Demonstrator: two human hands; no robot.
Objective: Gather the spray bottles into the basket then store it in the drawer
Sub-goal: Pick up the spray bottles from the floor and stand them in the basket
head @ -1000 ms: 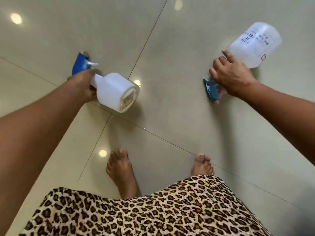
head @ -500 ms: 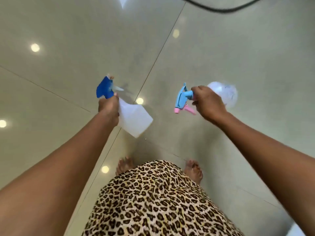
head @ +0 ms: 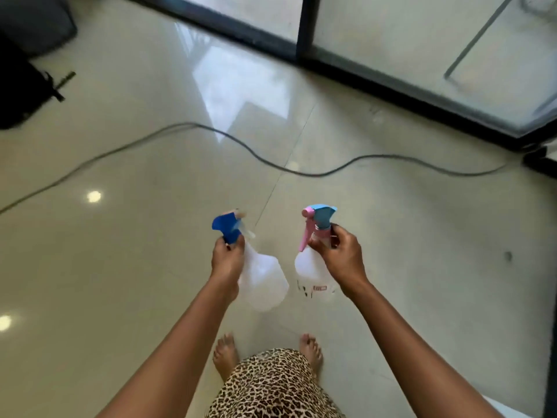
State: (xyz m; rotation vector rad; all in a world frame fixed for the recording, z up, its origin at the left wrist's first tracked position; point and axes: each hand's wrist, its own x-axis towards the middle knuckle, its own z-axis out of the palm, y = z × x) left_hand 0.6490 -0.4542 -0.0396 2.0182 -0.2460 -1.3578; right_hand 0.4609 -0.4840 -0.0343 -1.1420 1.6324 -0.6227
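Both hands are clamped on bottle necks: my left hand (head: 227, 260) on the dark-blue-trigger spray bottle (head: 262, 279), my right hand (head: 342, 257) on the pink-and-blue-trigger spray bottle (head: 307, 267). They hang upright, side by side, above the tiled floor (head: 120, 267). I see no basket or drawer, so neither hand is nearer.

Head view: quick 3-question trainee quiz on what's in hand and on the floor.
1. True or false: each hand holds a spray bottle by the neck.
2. The pink-trigger bottle is in which hand: A left, B right?
3. What lies across the floor ahead?

Key:
1. True: left hand grips the dark-blue-head bottle, right hand the other.
2. B.
3. A dark cable.
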